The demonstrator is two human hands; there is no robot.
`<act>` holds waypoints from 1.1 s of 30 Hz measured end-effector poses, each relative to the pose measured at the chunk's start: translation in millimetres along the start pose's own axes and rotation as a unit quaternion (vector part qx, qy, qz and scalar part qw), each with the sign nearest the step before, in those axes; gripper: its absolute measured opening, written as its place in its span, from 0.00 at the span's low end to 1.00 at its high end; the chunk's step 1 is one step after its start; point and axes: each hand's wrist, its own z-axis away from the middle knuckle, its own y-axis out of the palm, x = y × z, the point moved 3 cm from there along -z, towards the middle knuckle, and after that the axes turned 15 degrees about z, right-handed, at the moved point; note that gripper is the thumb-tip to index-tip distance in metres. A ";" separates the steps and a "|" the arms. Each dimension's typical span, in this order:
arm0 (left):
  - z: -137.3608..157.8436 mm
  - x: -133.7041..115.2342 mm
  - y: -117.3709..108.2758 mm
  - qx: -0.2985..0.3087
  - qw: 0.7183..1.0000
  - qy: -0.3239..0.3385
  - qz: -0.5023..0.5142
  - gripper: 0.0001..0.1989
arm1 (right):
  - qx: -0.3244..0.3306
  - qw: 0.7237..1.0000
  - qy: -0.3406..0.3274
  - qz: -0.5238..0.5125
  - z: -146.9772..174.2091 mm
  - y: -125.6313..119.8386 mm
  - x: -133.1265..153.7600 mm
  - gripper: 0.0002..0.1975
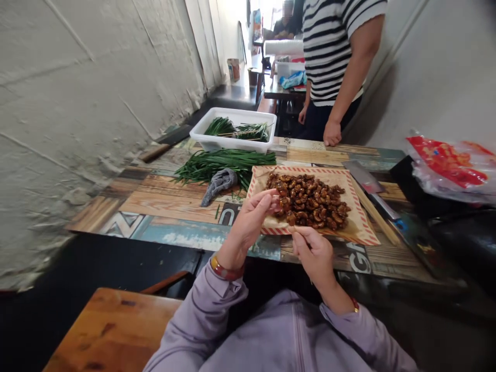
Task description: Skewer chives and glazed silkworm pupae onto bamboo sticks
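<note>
My left hand (251,217) is closed, its thumb and fingers pinched at several glossy brown food pieces (284,202) in a row that look threaded on a skewer. My right hand (315,253) pinches the near end of the thin skewer (292,228), just below those pieces. Behind both hands lies a heap of sauced brown food pieces (320,201), their kind unclear, on a tan paper sheet (358,227) with a red-striped border. Most of the skewer is hidden by the food.
Left of the paper lie long green chives (225,160) and a grey cloth (219,186). A white tub (194,133) holds skewered green bundles. To the right are a cleaver (364,178) and plastic bags (453,165). A person in a striped shirt (329,57) rests a hand on the table.
</note>
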 end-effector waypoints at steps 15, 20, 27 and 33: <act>29.6 12.4 47.4 0.016 1.000 0.012 0.003 0.17 | 0.039 0.989 0.025 -0.138 15.3 -6.6 3.0 0.12; 25.0 18.9 55.2 0.012 1.000 0.014 0.002 0.19 | 0.024 0.991 0.024 -0.130 18.9 -13.3 -3.0 0.12; 11.1 30.5 50.3 0.003 1.000 0.017 -0.001 0.16 | 0.022 0.996 -0.005 -0.081 4.6 -8.5 -23.3 0.13; 1.7 40.1 48.5 -0.014 1.000 0.011 -0.009 0.14 | 0.008 0.997 0.003 -0.071 0.5 -8.2 -32.3 0.14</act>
